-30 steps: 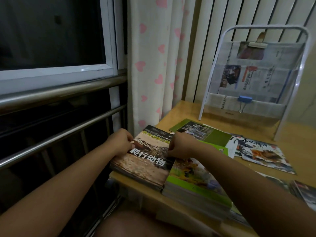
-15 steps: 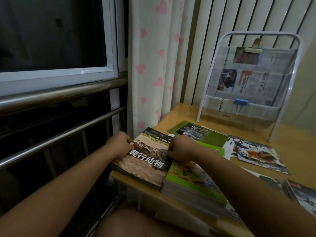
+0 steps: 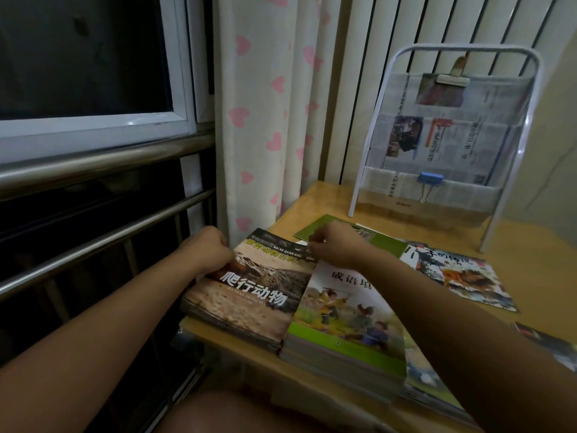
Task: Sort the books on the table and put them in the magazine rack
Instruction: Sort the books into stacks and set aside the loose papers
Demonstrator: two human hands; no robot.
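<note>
At the near left edge of the table [image 3: 312, 198], the reptile book [image 3: 249, 295] tops a stack just beside a green-covered stack [image 3: 346, 326]. Sorting seems to be the step in hand; nothing from these piles is in the magazine rack [image 3: 449, 142] at the far right yet. Curled at the book's left edge, the left hand [image 3: 209, 251] appears to grip it. Its far right corner is pinched by the right hand [image 3: 337, 245]. Next comes, probably, lifting it clear and carrying it to the rack.
</note>
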